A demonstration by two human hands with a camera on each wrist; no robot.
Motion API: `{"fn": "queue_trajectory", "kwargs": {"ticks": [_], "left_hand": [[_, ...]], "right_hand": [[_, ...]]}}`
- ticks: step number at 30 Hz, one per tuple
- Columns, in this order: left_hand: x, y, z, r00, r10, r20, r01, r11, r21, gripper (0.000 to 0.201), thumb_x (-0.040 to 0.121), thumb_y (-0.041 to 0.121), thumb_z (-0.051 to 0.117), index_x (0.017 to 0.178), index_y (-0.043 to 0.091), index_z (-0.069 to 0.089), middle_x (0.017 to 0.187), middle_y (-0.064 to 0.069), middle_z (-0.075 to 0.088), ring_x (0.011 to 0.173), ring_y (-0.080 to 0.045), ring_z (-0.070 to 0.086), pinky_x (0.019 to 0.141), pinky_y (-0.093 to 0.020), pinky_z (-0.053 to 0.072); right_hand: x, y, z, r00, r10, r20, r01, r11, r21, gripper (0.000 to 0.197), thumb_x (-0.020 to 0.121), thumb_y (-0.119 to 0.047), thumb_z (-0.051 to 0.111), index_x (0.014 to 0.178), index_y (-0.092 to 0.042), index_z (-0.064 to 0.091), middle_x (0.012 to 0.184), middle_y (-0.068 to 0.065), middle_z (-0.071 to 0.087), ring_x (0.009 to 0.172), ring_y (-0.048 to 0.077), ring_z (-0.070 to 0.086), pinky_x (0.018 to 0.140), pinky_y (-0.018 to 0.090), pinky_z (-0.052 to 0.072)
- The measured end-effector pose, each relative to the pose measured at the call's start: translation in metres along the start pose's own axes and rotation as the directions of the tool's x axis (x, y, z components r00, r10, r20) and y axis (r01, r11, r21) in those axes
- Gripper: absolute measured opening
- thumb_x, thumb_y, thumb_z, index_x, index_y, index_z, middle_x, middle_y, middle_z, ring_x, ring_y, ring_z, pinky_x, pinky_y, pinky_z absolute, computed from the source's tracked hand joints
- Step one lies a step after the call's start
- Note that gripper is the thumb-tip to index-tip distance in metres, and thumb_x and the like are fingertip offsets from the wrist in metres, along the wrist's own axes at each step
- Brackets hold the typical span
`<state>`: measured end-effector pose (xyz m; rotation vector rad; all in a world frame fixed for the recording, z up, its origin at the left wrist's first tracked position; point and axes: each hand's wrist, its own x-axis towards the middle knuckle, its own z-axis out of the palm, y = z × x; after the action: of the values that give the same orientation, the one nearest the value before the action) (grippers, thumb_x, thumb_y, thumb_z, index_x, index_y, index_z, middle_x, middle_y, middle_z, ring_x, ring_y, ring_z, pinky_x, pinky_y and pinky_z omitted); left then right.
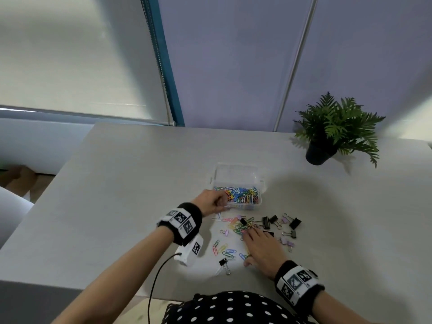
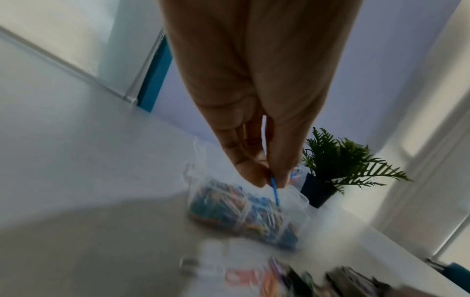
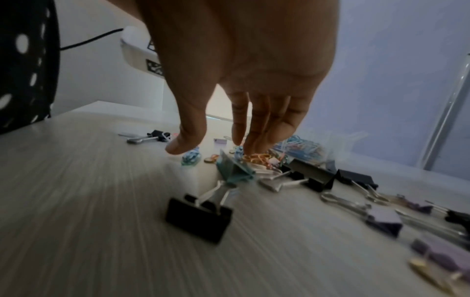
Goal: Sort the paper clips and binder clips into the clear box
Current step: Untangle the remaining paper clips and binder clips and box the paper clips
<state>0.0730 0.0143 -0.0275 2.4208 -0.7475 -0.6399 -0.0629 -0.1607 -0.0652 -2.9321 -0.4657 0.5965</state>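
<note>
A clear box (image 1: pixel 236 176) sits mid-table, its near compartment full of coloured paper clips (image 1: pixel 240 195). My left hand (image 1: pixel 211 203) hovers at the box's near left corner and pinches a blue paper clip (image 2: pixel 274 191) between thumb and fingers, just above the box (image 2: pixel 297 201). Loose paper clips (image 1: pixel 236 226) and black and lilac binder clips (image 1: pixel 280 224) lie scattered in front of the box. My right hand (image 1: pixel 259 246) is spread over that pile, straight fingertips (image 3: pixel 250 144) touching the heap of paper clips (image 3: pixel 257 158). A black binder clip (image 3: pixel 198 217) lies under the palm.
A potted fern (image 1: pixel 332 129) stands at the back right of the grey table (image 1: pixel 117 195). A white device (image 1: pixel 190 251) with a black cable lies by my left forearm. The table's near edge is at my body; a wall and blind rise behind.
</note>
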Motion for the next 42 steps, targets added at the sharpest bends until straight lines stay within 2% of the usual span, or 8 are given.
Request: {"fn": "queue_trajectory", "kwargs": {"ticks": [8,14,19,24,30,36,39,42], "left_hand": [[0.05,0.01,-0.024,0.991,-0.083,-0.105,0.084,0.996,0.0,0.023,0.086,-0.01,0.04,0.096,-0.004,0.061,0.088,-0.016,0.066,0.083,-0.024,0.063,0.086,-0.035,0.052],[0.042,0.001,-0.02,0.991,-0.045,-0.124,0.053,0.997,0.063,0.029,0.089,-0.008,0.043,0.105,0.001,0.065,0.108,-0.014,0.068,0.101,-0.025,0.063,0.094,-0.028,0.046],[0.001,-0.016,-0.013,0.981,-0.001,-0.195,0.0,1.0,-0.004,0.029,0.084,-0.012,0.043,0.096,0.0,0.067,0.094,-0.012,0.071,0.083,-0.02,0.065,0.085,-0.026,0.053],[-0.038,-0.02,0.034,0.997,-0.024,0.077,0.015,0.993,0.116,0.02,0.089,0.001,0.048,0.102,0.001,0.063,0.1,-0.009,0.063,0.094,-0.024,0.064,0.076,-0.013,0.042],[-0.05,-0.022,0.068,0.974,0.1,0.202,-0.148,0.96,0.238,0.027,0.092,0.009,0.05,0.118,0.007,0.053,0.112,-0.01,0.047,0.075,-0.02,0.061,0.075,-0.021,0.049],[-0.05,-0.025,0.072,0.962,0.159,0.22,-0.224,0.923,0.312,0.016,0.095,0.014,0.047,0.1,0.004,0.057,0.1,0.0,0.05,0.09,-0.026,0.065,0.083,-0.037,0.053],[-0.048,-0.025,0.073,0.963,0.127,0.236,-0.203,0.921,0.333,0.007,0.091,0.008,0.053,0.092,0.003,0.058,0.106,-0.011,0.051,0.088,-0.025,0.063,0.081,-0.039,0.055],[-0.049,-0.022,0.073,0.969,0.1,0.226,-0.181,0.91,0.374,0.009,0.088,0.006,0.056,0.097,0.006,0.057,0.107,-0.01,0.052,0.088,-0.024,0.06,0.079,-0.038,0.055]], "right_hand": [[0.007,-0.002,0.003,0.999,0.028,0.021,-0.029,0.999,0.041,0.054,0.081,-0.023,0.064,0.126,-0.007,0.04,0.136,0.012,0.041,0.124,0.026,0.04,0.101,0.035,0.035],[0.009,0.001,0.013,1.0,0.027,0.006,-0.027,0.997,0.073,0.057,0.02,-0.026,0.088,0.061,-0.026,0.049,0.067,-0.012,0.058,0.058,0.004,0.057,0.042,0.012,0.037],[0.007,0.007,0.02,0.988,-0.031,-0.15,0.05,0.992,0.12,0.03,0.061,-0.002,0.071,0.077,-0.015,0.05,0.09,0.004,0.061,0.082,0.022,0.06,0.056,0.026,0.046],[0.012,0.011,0.02,0.992,-0.083,-0.092,0.088,0.995,0.053,0.042,0.08,0.014,0.042,0.118,0.0,0.049,0.129,0.019,0.047,0.119,0.034,0.045,0.084,0.046,0.05],[0.02,0.02,0.008,0.988,-0.025,-0.151,0.066,0.96,0.272,0.018,0.082,0.002,0.054,0.097,-0.005,0.059,0.101,0.013,0.063,0.091,0.024,0.058,0.072,0.027,0.042],[0.027,0.028,-0.049,0.978,0.181,-0.103,-0.029,0.607,0.794,0.016,0.079,-0.003,0.065,0.096,-0.005,0.065,0.089,0.0,0.063,0.079,0.006,0.058,0.064,0.0,0.041],[0.045,0.035,-0.076,0.957,0.253,-0.144,0.026,0.419,0.907,0.015,0.079,0.006,0.062,0.093,0.003,0.063,0.091,0.016,0.065,0.073,0.015,0.062,0.062,0.011,0.052],[0.067,0.043,-0.093,0.912,0.322,-0.253,0.058,0.51,0.858,0.012,0.079,0.005,0.063,0.087,-0.003,0.065,0.087,0.017,0.067,0.074,0.021,0.061,0.07,0.023,0.055]]}}
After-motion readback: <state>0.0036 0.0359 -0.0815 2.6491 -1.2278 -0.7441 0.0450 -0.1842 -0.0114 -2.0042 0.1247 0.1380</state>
